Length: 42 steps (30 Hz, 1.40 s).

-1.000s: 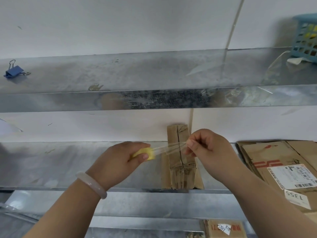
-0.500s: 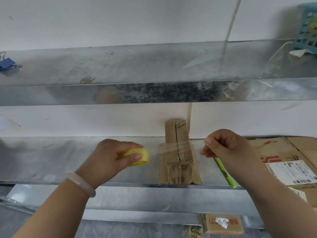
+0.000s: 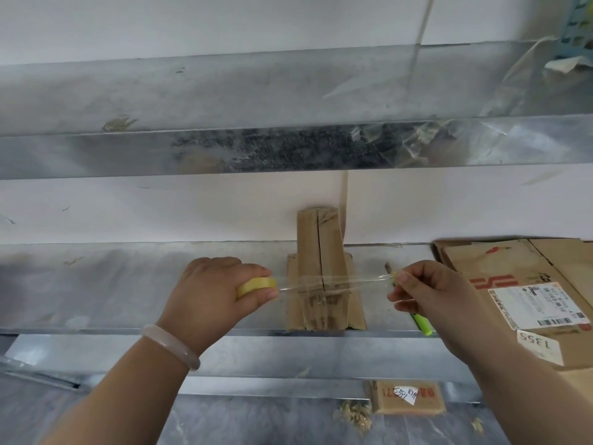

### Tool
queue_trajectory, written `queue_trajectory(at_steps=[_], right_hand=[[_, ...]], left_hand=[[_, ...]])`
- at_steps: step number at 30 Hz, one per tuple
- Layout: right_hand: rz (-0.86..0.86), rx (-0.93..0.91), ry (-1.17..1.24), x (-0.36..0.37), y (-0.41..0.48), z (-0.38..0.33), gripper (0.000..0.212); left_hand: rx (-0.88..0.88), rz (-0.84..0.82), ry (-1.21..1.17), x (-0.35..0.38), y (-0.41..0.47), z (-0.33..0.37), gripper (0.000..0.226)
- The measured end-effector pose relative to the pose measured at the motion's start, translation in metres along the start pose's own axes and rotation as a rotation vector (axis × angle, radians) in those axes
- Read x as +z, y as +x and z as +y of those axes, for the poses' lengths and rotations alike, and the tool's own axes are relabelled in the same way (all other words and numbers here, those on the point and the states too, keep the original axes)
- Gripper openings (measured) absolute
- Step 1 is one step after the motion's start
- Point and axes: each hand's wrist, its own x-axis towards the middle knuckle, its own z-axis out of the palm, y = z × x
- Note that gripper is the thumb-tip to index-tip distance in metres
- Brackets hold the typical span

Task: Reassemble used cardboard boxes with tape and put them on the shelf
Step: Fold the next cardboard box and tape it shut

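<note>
1. Our left hand [image 3: 211,293], with a pale translucent stone bangle [image 3: 171,346] on its wrist, curls its fingers and thumb round a small yellow roll of clear tape [image 3: 256,285].
2. Our right hand [image 3: 426,293] pinches the free end of the clear tape strip [image 3: 330,282] between thumb and forefinger, with the other fingers curled.
3. Below the hands, under the shelf's front edge, we see a small brown cardboard box with a white handwritten slip [image 3: 407,396].
4. Between the two hands, the strip is stretched level across the front of a narrow, worn brown cardboard box [image 3: 321,252]. We cannot tell whether the strip touches the box.
5. That box stands upright on the grey galvanised metal shelf [image 3: 112,284], and its top leans against the white wall [image 3: 160,207].
6. Just right of the box, a bright green highlighter pen [image 3: 422,324] lies on the shelf, partly hidden by our right hand.
7. Further right lies a flattened brown cardboard carton with red print and a white shipping label [image 3: 513,277].
8. Above is a second galvanised metal shelf [image 3: 224,91], with scraps of clear tape on its front edge.
9. At its far right corner we see part of a light blue plastic mesh basket [image 3: 577,30].
</note>
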Motion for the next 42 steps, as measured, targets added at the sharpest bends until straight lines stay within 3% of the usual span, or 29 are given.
queue_trajectory(at_steps=[6,12,19,29,35,37,42], right_hand=[[0.009,0.007,0.018,-0.008,0.007,0.005,0.014],[0.011,0.085,0.072,-0.001,0.016,0.016,0.014],[0.033,0.234,0.094,0.028,0.035,0.040,0.013],[-0.003,0.293,0.087,0.078,0.046,0.062,0.020],[0.082,0.335,0.314,0.098,0.041,0.080,0.011],[0.120,0.307,0.284,0.105,0.036,0.084,0.013],[0.091,0.110,-0.048,0.094,0.038,0.081,0.028]], left_hand=[[0.031,-0.055,-0.064,0.003,0.001,-0.002,0.046],[0.011,-0.048,0.034,0.018,0.003,-0.003,0.043],[-0.126,-0.225,0.092,0.054,0.004,-0.003,0.078],[-0.101,-0.265,0.079,0.069,0.014,0.003,0.069],[-0.068,-0.247,0.104,0.075,0.017,0.010,0.062],[-0.070,-0.257,0.096,0.076,0.017,0.012,0.064],[-0.090,-0.261,0.076,0.075,0.016,0.013,0.067]])
